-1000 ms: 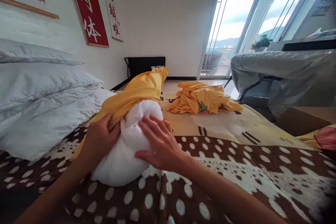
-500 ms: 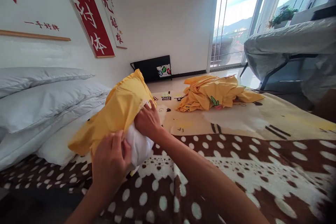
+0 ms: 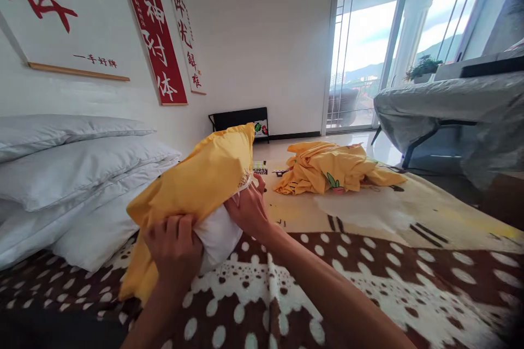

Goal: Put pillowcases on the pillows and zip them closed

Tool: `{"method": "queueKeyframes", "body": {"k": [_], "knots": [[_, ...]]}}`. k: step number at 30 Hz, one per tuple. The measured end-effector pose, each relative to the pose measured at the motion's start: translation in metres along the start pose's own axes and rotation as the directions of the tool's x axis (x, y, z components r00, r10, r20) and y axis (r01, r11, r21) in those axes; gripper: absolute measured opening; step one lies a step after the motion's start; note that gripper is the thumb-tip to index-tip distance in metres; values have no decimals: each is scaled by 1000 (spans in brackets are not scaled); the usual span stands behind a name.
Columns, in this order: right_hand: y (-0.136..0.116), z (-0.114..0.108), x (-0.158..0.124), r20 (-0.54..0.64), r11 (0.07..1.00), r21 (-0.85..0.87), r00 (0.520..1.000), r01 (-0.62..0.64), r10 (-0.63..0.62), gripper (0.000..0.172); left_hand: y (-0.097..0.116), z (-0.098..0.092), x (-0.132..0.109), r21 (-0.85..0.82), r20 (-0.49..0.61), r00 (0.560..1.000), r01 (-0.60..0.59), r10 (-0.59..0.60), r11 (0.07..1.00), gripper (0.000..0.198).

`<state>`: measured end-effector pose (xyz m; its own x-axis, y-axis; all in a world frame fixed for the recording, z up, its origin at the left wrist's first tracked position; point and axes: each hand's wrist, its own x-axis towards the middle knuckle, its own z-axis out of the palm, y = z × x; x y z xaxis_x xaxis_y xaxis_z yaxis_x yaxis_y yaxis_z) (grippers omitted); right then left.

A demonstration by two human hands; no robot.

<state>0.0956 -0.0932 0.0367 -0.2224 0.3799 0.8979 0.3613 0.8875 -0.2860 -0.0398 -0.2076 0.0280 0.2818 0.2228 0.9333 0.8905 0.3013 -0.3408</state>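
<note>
Grip: left hand and right hand curled closed on yellow cover; white pillow partly inside, above spotted blanket. Slack fingers could let edge slip back.

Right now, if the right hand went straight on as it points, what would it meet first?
Probably the yellow cover, since the right hand is at its frayed edge; depth there is hard to judge.

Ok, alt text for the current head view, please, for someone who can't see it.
The left hand grips a yellow cover partly over a white pillow, with the right hand at the cover's edge. A pillow stack sits at left; a crumpled cloth lies beyond, at right, on a patterned blanket.
</note>
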Motion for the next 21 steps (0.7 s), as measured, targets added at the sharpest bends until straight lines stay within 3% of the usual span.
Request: {"method": "queueKeyframes", "body": {"k": [2, 5, 8, 12, 16, 19, 21], "knots": [[-6, -9, 6, 9, 997, 50, 999, -50, 49, 21, -17, 14, 15, 5, -156, 988, 20, -19, 1000, 15], [-14, -16, 8, 33, 991, 85, 995, -100, 98, 31, -39, 29, 40, -6, -348, 933, 93, -89, 996, 18], [-18, -15, -10, 22, 996, -3, 996, -89, 89, 40, -42, 36, 60, -119, -340, 934, 71, -107, 990, 23], [-17, -12, -60, 50, 967, -254, 999, -4, 17, 50, -24, 42, 76, -199, -332, 943, -67, -3, 978, 26], [-27, -22, -100, 161, 889, -403, 973, 219, -166, 49, 0, 43, 88, -254, -336, 942, -94, 4, 963, 30], [-38, -26, -104, 110, 857, -346, 924, 381, -366, 41, 20, 31, 99, -293, -320, 947, -112, 13, 949, 29], [-38, -25, -94, 106, 853, -330, 913, 405, -393, 35, 32, 17, 106, -297, -340, 939, -160, 53, 941, 27]]}}
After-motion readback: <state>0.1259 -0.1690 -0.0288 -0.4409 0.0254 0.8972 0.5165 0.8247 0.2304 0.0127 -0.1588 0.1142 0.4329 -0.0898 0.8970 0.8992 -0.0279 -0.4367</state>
